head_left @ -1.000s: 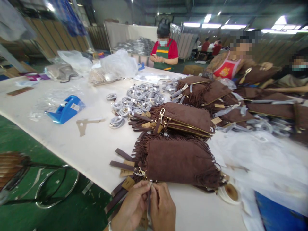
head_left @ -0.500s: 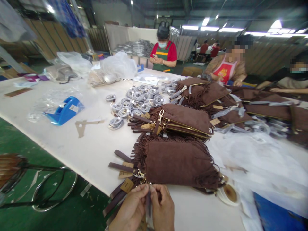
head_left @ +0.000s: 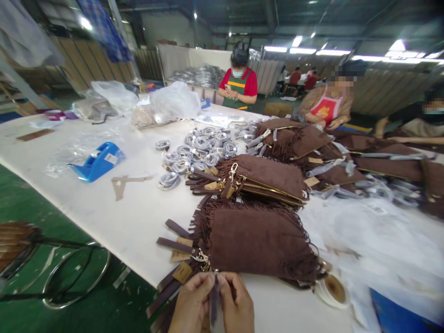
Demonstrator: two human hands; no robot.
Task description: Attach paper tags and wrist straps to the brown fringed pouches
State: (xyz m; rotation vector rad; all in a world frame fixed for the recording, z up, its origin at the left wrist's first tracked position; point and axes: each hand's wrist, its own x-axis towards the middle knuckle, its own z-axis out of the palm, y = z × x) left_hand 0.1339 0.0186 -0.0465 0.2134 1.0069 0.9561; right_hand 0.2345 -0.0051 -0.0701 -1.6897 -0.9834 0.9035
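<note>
Both my hands are at the near edge of a stack of brown fringed bags (head_left: pixel 256 240). A brown wrist strap (head_left: pixel 214 300) hangs between them, its upper end by the metal hardware at the bag's corner. My left hand (head_left: pixel 194 300) pinches the strap from the left side. From the right, my right hand (head_left: pixel 236 300) presses thumb and fingers onto the same strap. More straps with a tan hang tag (head_left: pixel 182 272) fan out left of the bag. Just what lies under my fingertips is hidden.
Behind is another bag stack (head_left: pixel 270 178), with coiled grey straps (head_left: pixel 204 150) beyond. A blue tape dispenser (head_left: pixel 97 162) stands left. A tape roll (head_left: pixel 333 290) and white plastic sheeting (head_left: pixel 378 245) lie right. A stool (head_left: pixel 21 249) stands by the table. Co-workers sit or stand across.
The view has tilted slightly, so the scene sits a little lower. My hands stay on the strap with nearly the same pinch. One co-worker's hands have moved slightly.
</note>
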